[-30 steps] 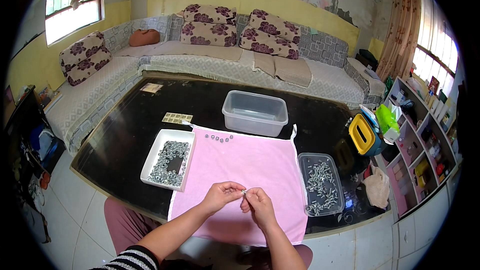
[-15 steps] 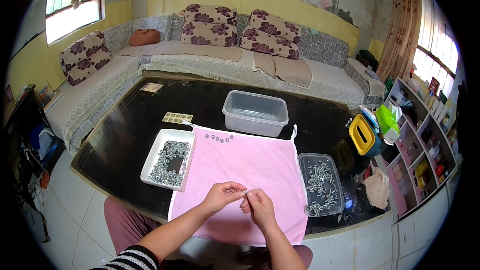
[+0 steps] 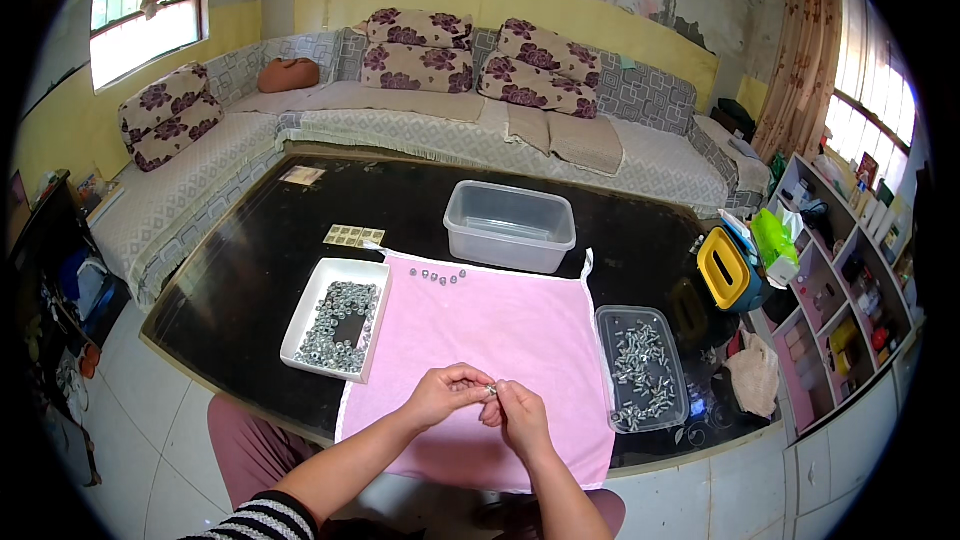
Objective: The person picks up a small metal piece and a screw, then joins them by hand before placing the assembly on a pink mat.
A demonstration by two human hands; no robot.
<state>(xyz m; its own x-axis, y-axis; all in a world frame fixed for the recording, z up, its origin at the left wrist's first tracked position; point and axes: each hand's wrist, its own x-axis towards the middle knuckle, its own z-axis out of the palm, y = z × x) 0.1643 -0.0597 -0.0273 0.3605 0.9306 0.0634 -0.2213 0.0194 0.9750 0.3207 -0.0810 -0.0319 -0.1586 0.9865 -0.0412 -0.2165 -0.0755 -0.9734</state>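
Observation:
Over the pink cloth [image 3: 470, 335], my left hand [image 3: 447, 396] and my right hand [image 3: 520, 415] meet fingertip to fingertip. Both are closed in a pinch on a small silver metal fastener [image 3: 491, 390]; fingers hide most of it, so I cannot tell whether it is a nut, a bolt or both joined. Left of the cloth, a white tray [image 3: 292, 345] holds many loose metal nuts [image 3: 335, 340]. On the right, a clear plastic tray [image 3: 682, 395] contains short silver bolts [image 3: 642, 365]. Several small fasteners [image 3: 435, 278] lie in a group near the cloth's far edge.
A translucent plastic tub [image 3: 510, 245] stands beyond the cloth on the black table [image 3: 240, 250]. A flat patterned card [image 3: 354, 236] lies behind the white tray. At the right are a yellow and blue container [image 3: 728, 270], a beige cloth [image 3: 753, 375] and a shelf unit [image 3: 830, 310].
Both hands stay in nearly the same place, with only a slight shift of the fingertips around the small fastener. Trays, tub and cloth are unmoved.

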